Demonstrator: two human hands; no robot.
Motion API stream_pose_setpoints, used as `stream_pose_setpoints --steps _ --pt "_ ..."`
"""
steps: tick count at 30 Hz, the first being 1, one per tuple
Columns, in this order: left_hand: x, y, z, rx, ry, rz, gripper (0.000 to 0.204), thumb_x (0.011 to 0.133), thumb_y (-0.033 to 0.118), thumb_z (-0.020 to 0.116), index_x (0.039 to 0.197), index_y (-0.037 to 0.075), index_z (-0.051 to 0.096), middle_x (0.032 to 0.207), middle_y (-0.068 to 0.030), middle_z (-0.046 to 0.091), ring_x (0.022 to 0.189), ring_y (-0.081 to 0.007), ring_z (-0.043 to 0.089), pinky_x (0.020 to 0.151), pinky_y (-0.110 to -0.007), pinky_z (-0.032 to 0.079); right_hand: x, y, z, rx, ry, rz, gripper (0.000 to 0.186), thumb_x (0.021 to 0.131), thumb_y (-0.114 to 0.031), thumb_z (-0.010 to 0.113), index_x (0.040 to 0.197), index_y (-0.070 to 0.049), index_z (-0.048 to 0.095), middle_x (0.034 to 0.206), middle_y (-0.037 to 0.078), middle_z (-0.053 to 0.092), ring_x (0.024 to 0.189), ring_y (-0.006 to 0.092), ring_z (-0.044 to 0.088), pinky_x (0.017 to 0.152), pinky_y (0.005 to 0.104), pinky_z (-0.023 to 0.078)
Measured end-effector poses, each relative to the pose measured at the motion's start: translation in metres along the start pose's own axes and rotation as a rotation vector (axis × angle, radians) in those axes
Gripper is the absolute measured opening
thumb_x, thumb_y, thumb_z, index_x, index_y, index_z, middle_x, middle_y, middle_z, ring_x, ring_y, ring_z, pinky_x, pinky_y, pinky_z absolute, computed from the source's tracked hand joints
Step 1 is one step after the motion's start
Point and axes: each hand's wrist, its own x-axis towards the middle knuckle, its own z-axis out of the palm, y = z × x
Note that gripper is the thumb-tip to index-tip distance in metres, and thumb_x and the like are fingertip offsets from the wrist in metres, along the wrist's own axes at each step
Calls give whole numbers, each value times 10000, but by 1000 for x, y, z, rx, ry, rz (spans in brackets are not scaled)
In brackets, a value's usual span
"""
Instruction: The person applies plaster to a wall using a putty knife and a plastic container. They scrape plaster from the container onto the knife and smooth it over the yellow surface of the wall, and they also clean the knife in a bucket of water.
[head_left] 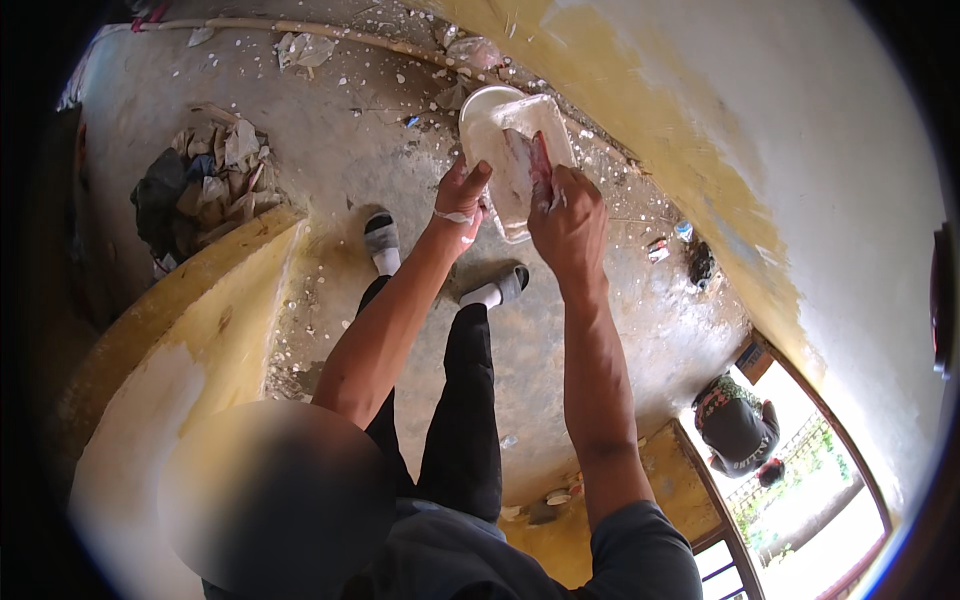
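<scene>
1. Wall (800, 170), whitish with a worn yellow band along its foot, curves across the upper right of the view.
2. Concrete floor (330, 150) spreads below, speckled with white flecks and bits of debris.
3. Yellow and white ledge (215, 330) runs up the left side, ending near a heap of crumpled rags and paper (205, 185) on the floor.
4. Open doorway (800, 490) at the lower right lets in bright daylight; another person (735, 420) in a dark patterned top crouches just beside its frame.
5. Legs in black trousers (465, 410) stand on the floor, with grey slippers (380, 235) and white socks on the feet.
6. White plastic tub (510, 150), smeared with pale paste, is held up in the air near the wall, well above the floor, between both hands.
7. Left hand (462, 205) grips the tub's left side, thumb raised against its edge, a white streak across the wrist.
8. Right hand (568, 215) is closed around a flat blade-like tool (520, 165) that reaches into the tub; its exact kind cannot be told.
9. Small scraps of litter (670, 240), one blue, lie at the wall's foot.
</scene>
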Motion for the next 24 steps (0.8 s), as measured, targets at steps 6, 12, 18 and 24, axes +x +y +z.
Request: stream_pose_setpoints --steps 6,12,18,24 --pt "3 5 12 -3 -55 11 668 770 357 751 1304 86 455 1209 -52 565 1108 -210 535 907 -404 447 0 17 -16 38 -25 89 77 789 -55 609 828 4 579 775 214 592 691 418 582 596 450 460" --pt "-1 5 26 61 0 24 672 767 386 746 1298 91 458 1174 -45 578 1074 -194 553 863 -378 464 7 25 -23 -57 4 97 63 818 -76 609 830 -15 599 772 197 603 678 403 598 566 448 475" --pt "4 1 20 110 1 -19 688 738 417 763 1287 120 472 1144 -24 590 1014 -174 581 794 -360 505 -1 12 -16 -48 5 39 43 812 -71 610 805 -31 600 760 189 604 652 388 609 542 454 486" --pt "5 -1 17 90 -11 -35 650 733 423 764 1249 132 496 1108 -19 604 970 -173 601 780 -374 522 -5 0 -20 32 -78 80 76 773 -55 634 815 -13 587 765 186 585 678 407 582 570 444 465"
